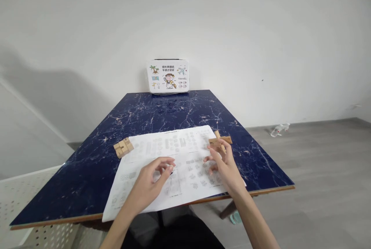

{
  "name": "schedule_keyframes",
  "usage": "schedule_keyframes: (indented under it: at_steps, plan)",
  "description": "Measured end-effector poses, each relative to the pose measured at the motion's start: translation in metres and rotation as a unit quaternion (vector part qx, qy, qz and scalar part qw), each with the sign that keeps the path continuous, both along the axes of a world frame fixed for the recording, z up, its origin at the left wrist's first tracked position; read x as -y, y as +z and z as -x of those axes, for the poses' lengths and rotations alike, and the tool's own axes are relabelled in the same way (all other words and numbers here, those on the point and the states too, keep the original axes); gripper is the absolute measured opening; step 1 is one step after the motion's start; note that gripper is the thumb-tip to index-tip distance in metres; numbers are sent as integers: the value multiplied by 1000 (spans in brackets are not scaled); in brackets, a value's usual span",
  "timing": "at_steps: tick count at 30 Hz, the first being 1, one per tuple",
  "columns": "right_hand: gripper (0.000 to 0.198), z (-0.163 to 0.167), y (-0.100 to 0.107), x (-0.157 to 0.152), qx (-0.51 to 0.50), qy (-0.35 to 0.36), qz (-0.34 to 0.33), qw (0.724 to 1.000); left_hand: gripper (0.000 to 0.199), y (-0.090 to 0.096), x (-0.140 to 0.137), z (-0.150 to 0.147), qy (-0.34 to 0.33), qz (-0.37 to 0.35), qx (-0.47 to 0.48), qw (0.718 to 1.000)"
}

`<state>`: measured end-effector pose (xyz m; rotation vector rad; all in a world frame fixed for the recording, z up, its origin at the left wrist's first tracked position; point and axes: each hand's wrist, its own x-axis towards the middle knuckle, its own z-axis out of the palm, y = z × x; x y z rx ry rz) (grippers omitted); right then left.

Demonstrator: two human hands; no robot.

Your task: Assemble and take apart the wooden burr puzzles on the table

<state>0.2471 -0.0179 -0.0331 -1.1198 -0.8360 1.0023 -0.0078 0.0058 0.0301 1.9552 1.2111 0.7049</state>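
Note:
A large white instruction sheet (150, 152) with faint grey printed diagrams is spread over the near part of the table. Above its middle my left hand (153, 175) hovers with loosely curved fingers, thumb and fingertips slightly apart, and I see nothing held. My right hand (224, 166) has its fingers spread over the sheet's right side. Just beyond its fingertips lie crossed wooden puzzle pieces (227, 140), partly covered by the fingers; whether they touch I cannot tell. A flat block of joined wooden pieces (123, 147) rests at the sheet's upper left corner.
The dark blue marbled table (162, 113) has a wooden edge near me. A white printed case (168, 77) stands at its far end against the wall. A clear plastic bottle (279, 129) lies on the floor to the right. A perforated white panel (17, 198) is at left.

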Motion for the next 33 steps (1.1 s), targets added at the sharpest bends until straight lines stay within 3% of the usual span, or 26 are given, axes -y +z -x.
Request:
schedule_keyframes:
  at_steps: [4, 9, 15, 23, 29, 33]
  plan:
    - [48, 5, -3, 1, 13, -29, -10, 999, 34, -9, 8, -3, -25, 42, 70, 996]
    - [36, 6, 4, 9, 38, -15, -22, 999, 34, -16, 9, -3, 5, 58, 137, 989]
    - [44, 10, 13, 19, 11, 71, -29, 997, 33, -18, 8, 0, 25, 66, 166, 984]
    - [56, 42, 14, 19, -229, 189, -21, 954, 37, -27, 10, 0, 42, 55, 158, 985]
    - [50, 50, 10, 20, -228, 198, -11, 953, 36, -26, 11, 0, -1, 45, 167, 985]
    - [45, 51, 8, 20, -199, 222, -15, 954, 46, -27, 12, 4, -51, 45, 173, 982]
